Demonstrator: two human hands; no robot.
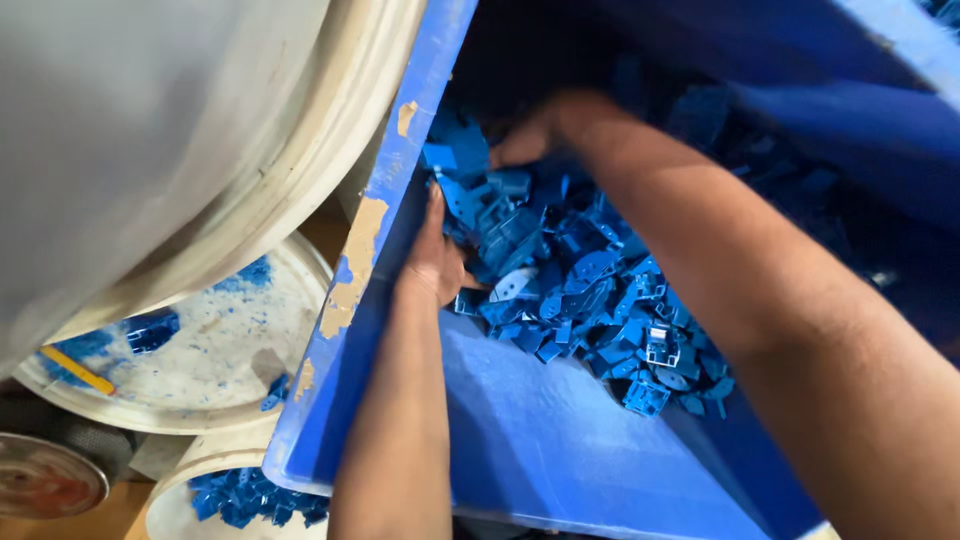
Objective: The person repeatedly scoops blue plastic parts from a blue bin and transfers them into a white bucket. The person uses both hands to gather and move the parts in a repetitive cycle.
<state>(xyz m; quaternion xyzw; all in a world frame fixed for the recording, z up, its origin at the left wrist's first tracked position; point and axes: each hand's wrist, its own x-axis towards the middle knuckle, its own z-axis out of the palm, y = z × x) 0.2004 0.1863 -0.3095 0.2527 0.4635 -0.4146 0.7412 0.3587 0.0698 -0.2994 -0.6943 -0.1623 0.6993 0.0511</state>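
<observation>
One big blue bin lies tilted, its open mouth facing the camera, with a heap of small blue plastic parts too many to count, piled in its far left corner. Left of the bin stand three white drums; the lowest one holds more parts. Two hands are in the heap: the left hand flat and open against it, the right hand curled over parts, its grip blurred.

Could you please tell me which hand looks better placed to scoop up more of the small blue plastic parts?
Probably the left hand: it lies palm-in against the heap of small blue plastic parts, while the right hand reaches deeper into the blue bin's shadowed corner.
</observation>
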